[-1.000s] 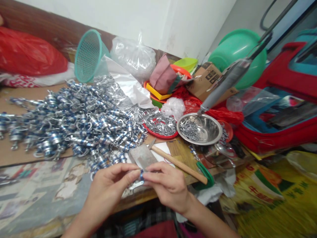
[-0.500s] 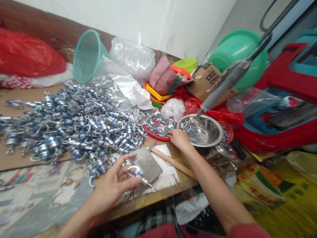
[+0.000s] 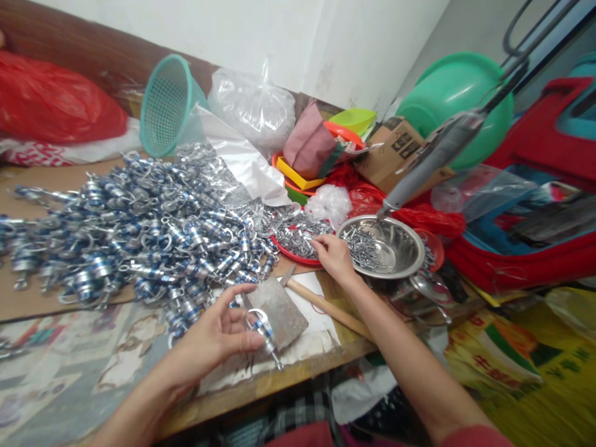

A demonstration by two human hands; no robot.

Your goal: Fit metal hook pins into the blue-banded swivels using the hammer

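Your left hand [image 3: 218,332] pinches one metal fitting [image 3: 269,338] between thumb and fingers; the index finger extends past it, toward the grey block [image 3: 286,316]; the fitting tilts, its curved hook uppermost and its narrow stem pointing down toward the front edge of the desk [image 3: 261,383]. Your right hand [image 3: 334,256] reaches to the red tray [image 3: 298,258], thumb and fingertips lowered at the metal strips [image 3: 291,234] lying in it; the strips blur together here, so you cannot tell whether this grip is spread, pressed together or pinching a strip.

The steel bowl [image 3: 403,248] stands just beside your right hand, on its right; loose metal pins [image 3: 363,249] lie in the bowl, toward its left side; the grey-handled tool [image 3: 433,158] slants down to the bowl's far rim. The wooden handle [image 3: 328,309] lies slantwise to the right of the block, passing beneath your right forearm; the large pile of blue-and-silver fittings [image 3: 153,233] covers the desk to the left.
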